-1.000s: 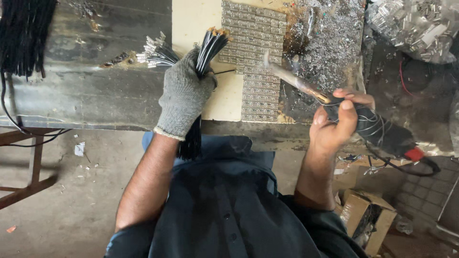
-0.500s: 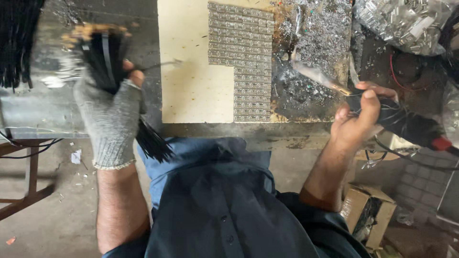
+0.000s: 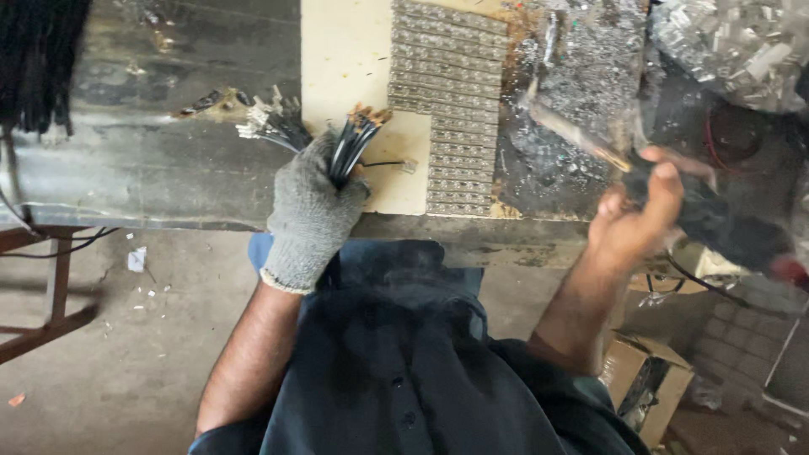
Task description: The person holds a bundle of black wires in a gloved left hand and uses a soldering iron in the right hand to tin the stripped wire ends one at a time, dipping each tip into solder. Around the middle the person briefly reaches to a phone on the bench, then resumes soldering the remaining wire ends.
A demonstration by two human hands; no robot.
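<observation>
My left hand [image 3: 310,211], in a grey knit glove, grips a bundle of black wires [image 3: 351,143] with bare ends pointing up, at the bench's front edge. My right hand [image 3: 634,221] is bare and holds a soldering iron [image 3: 716,221] by its dark handle; its long metal tip [image 3: 573,133] points up-left over a patch of solder splatter. A single thin wire [image 3: 389,164] lies on the pale board [image 3: 345,67] just right of the bundle. Rows of small metal parts [image 3: 451,101] sit on the board between both hands.
More black wires with white ends [image 3: 268,126] lie on the grey metal bench [image 3: 126,177] left of my glove. A dark wire bunch [image 3: 38,59] hangs at the top left. Shiny metal scraps [image 3: 733,46] pile at the top right. A cardboard box [image 3: 645,379] stands on the floor.
My left hand has brought the wire bundle from the far left back to the board's edge. My right hand with the iron has shifted slightly lower.
</observation>
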